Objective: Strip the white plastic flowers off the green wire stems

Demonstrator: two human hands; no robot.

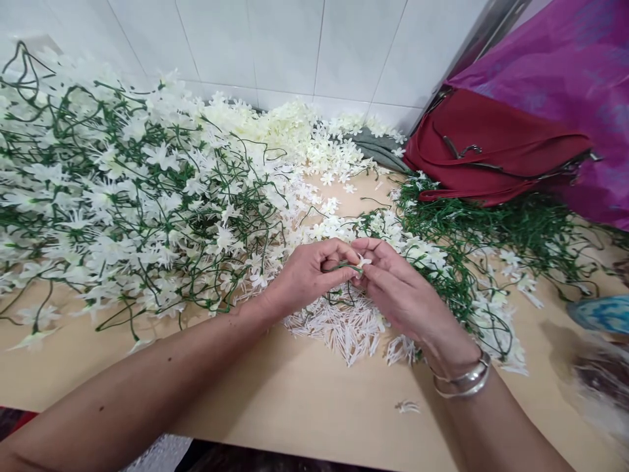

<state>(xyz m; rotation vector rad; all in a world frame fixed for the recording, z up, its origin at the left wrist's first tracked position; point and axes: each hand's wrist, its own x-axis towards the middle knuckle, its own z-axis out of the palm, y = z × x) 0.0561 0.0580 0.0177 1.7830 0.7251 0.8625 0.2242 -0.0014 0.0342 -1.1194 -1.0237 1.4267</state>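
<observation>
My left hand (309, 272) and my right hand (398, 288) meet above the middle of the tan table (304, 400). Both pinch one thin green stem (348, 266) with a small white artificial flower (364, 261) at its tip. The left fingers close on the stem, and the right fingertips close on the flower. Beneath the hands lies a pile of small white plastic flower pieces (344, 324). Silver bangles (466, 379) circle my right wrist.
A big heap of green stems with white flowers (132, 196) fills the left. Loose cream blossoms (304, 134) lie by the tiled wall. Bare green stems (491, 236) spread on the right before a red bag (491, 147) and purple cloth (565, 72).
</observation>
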